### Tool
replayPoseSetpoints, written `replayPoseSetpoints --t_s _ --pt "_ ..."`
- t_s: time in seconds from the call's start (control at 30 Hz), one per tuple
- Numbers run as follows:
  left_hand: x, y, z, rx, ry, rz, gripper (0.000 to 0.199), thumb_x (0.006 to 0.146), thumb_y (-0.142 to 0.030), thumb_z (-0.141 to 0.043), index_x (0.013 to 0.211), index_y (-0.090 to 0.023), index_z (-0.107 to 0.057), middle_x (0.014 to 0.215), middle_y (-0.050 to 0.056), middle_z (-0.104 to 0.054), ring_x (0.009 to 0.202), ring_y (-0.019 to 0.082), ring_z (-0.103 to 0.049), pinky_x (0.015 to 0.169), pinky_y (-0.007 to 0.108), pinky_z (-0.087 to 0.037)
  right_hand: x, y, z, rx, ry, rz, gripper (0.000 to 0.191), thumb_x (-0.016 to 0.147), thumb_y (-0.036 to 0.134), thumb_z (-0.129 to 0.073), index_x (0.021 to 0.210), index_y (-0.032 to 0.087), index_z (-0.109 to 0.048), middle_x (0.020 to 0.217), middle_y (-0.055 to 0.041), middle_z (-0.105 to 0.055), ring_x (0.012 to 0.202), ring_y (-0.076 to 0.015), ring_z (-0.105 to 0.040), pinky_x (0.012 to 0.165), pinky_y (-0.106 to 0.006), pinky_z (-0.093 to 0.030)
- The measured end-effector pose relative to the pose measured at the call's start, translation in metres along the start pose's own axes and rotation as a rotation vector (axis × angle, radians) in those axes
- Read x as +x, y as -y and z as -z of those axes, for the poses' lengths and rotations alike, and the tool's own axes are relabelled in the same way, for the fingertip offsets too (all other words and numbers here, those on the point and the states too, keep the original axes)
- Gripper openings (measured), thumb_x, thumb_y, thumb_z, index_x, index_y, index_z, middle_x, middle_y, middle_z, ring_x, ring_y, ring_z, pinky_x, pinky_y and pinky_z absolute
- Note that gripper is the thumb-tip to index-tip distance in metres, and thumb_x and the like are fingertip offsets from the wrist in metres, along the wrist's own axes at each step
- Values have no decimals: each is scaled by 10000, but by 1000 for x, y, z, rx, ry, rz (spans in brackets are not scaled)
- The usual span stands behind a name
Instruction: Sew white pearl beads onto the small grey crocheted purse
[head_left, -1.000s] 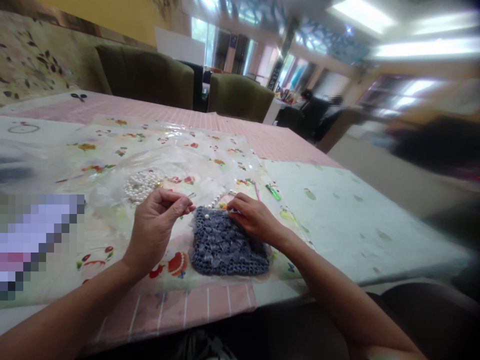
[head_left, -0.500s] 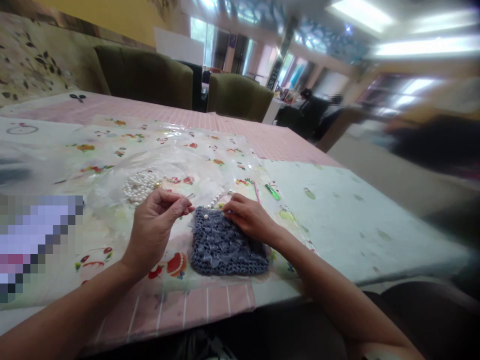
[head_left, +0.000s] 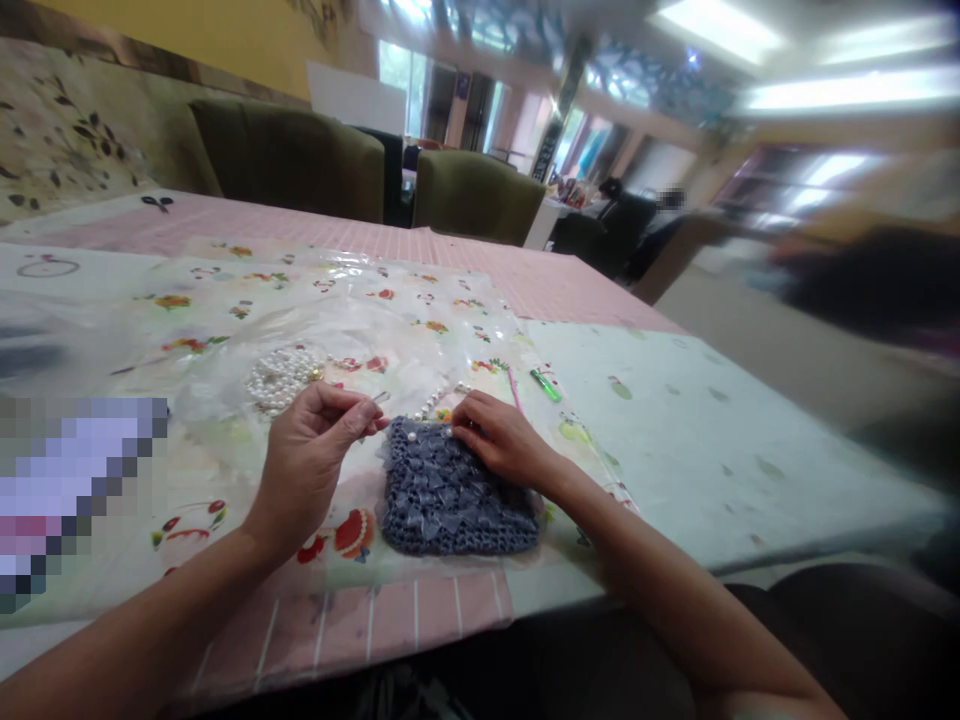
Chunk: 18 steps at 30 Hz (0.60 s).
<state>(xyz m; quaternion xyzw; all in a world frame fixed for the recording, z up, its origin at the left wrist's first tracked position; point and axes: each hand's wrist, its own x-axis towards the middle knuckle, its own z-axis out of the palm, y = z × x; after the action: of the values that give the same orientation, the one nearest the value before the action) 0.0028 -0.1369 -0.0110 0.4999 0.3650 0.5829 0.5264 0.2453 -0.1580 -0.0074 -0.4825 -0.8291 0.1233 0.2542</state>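
A dark blue-grey crocheted piece (head_left: 457, 495) lies flat on the flowered plastic sheet, with small white pearls at its top edge. My left hand (head_left: 315, 450), just left of its top corner, is closed in a pinch; a thin, light, pointed thing sticks out at its fingertips, too small to name. My right hand (head_left: 499, 435) rests on the upper right of the crocheted piece, its fingers bent together by a pearl; what they hold is hidden. Behind the left hand is a pile of white pearl beads (head_left: 281, 377). A short pearl strand (head_left: 439, 398) lies behind the piece.
A green object (head_left: 545, 385) and a thin pink stick (head_left: 515, 390) lie right of the beads. Black scissors (head_left: 157, 204) are at the far left. A blurred-out flat object (head_left: 75, 480) lies at left. Green chairs (head_left: 480, 195) stand behind the table; people are farther off.
My right fingers have shifted slightly right along the top edge, and a second pearl shows beside them. My left hand has hardly moved.
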Motion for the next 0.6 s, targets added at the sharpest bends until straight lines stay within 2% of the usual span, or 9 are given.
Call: replayPoseSetpoints --t_s 0.17,0.33,0.43,0.6 --pt "0 0 0 9 4 -4 188 774 -296 -784 843 -173 -660 801 8 -702 744 137 -688 738 276 -562 -2 0 -2 52 -34 38 96 936 126 -519 987 198 -560 987 -59 -617 901 -170 -571 812 -327 -471" --pt "1 0 0 1 12 -1 191 771 -292 -789 840 -171 -659 790 3 -697 735 131 -682 720 264 -548 -3 -1 -2 27 36 12 106 946 137 -516 883 191 -583 932 -54 -591 871 -170 -574 787 -326 -474" --pt "1 0 0 2 9 0 186 772 -290 -789 836 -176 -657 781 -2 -694 733 127 -680 722 257 -546 -3 -1 -1 37 31 -7 102 947 148 -521 864 197 -555 913 -51 -599 855 -171 -572 779 -330 -475" --pt "0 0 1 1 19 9 175 779 -288 -785 841 -183 -660 791 -1 -698 740 129 -680 716 252 -545 -6 -1 -2 93 -32 -31 80 927 153 -534 976 216 -536 933 -50 -636 825 -172 -576 757 -337 -488"
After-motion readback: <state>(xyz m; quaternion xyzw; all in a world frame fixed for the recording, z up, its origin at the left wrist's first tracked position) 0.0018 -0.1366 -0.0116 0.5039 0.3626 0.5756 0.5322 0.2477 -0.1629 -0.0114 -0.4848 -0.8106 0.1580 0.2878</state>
